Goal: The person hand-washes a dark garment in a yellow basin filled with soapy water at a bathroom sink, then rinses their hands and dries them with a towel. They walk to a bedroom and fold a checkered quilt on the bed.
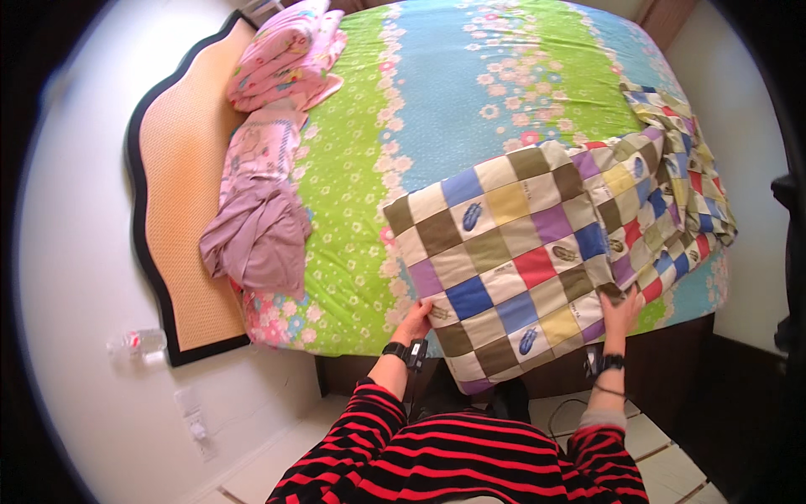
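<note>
A patchwork-print quilt (504, 252) with colored squares and feather motifs lies over the near right part of the bed, its front part folded into a flat panel that overhangs the bed's near edge. My left hand (415, 320) grips the left edge of this panel, fingers tucked behind the fabric. My right hand (619, 309) holds the quilt near the fold at the panel's right side, with some fingers hidden in the cloth. The quilt's far right part lies bunched and wrinkled.
A green and blue floral sheet (441, 113) covers the bed. Along the headboard (182, 189) lie a folded pink quilt (283, 57), a pink pillow (261, 142) and a crumpled mauve cloth (264, 233). Walls stand at left and right. A cable (557, 409) lies on the tiled floor.
</note>
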The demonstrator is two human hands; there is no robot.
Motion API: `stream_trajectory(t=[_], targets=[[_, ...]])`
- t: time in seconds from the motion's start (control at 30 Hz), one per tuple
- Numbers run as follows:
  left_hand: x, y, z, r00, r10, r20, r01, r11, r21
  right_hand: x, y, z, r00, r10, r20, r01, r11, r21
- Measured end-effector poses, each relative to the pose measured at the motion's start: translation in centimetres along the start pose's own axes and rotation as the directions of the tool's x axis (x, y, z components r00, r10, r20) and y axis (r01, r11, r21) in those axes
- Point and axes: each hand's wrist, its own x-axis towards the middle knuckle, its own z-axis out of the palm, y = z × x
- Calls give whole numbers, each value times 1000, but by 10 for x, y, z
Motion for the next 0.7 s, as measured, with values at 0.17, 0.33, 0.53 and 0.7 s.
stream_trajectory(t=[0.17,0.33,0.53,0.7], targets=[[-5,24,49,987,18,-162,-2,995,95,-68,74,12,345,464,816,-932,67,356],[-50,103,165,974,212,84,-224,960,170,-46,52,43,679,145,720,-705,-144,694],[-134,228,265,859,419,293,-481,858,182,-37,-18,-128,949,-93,300,-314,-292,903],[-231,301,214,677,649,347,-733,557,390,-121,-114,-198,897,8,442,-433,-193,881]])
